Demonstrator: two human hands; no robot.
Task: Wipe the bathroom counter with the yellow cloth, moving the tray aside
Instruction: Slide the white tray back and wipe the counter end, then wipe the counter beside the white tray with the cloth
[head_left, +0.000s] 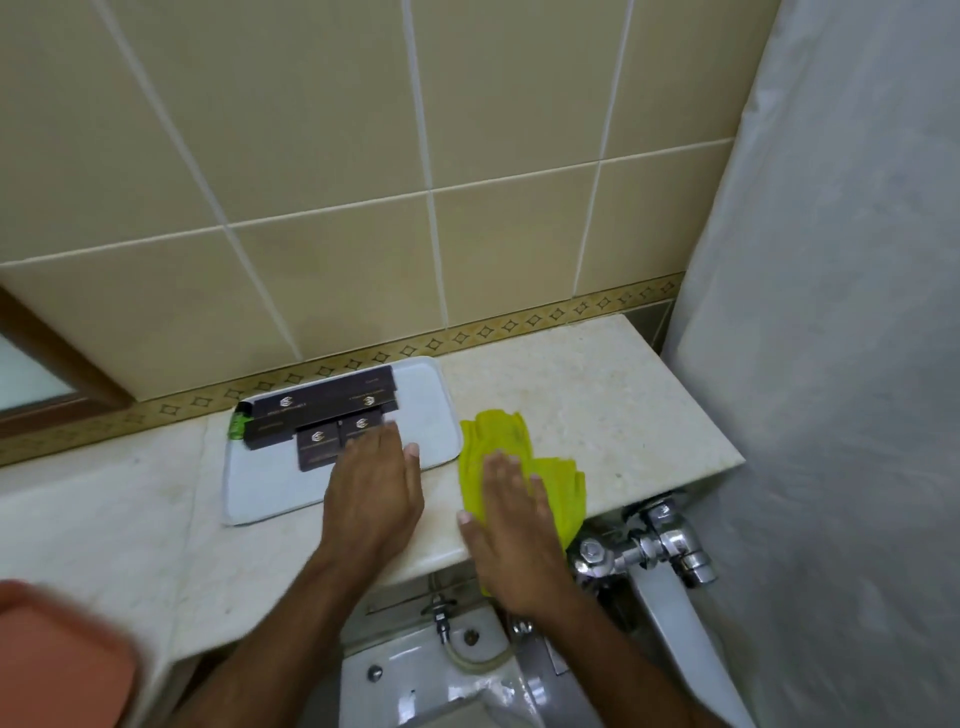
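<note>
1. The left hand (371, 486) is lying flat and open, fingers reaching toward 12 o'clock onto the white tray (270, 483) — palm down.
2. The right hand (511, 525) is pressing the yellow cloth (558, 483) flat, fingers spread.
3. The tray is sitting on the tabletop (597, 395), at 9 o'clock from the cloth, carrying dark boxes (322, 410).

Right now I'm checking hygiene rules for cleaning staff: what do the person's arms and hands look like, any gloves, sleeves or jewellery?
Both arms are bare as far as the picture shows, with no sleeves in view. The left hand and right hand wear no gloves. No rings show on the fingers, and no watch or bracelet on either wrist. The nails look short and unpainted.
</note>
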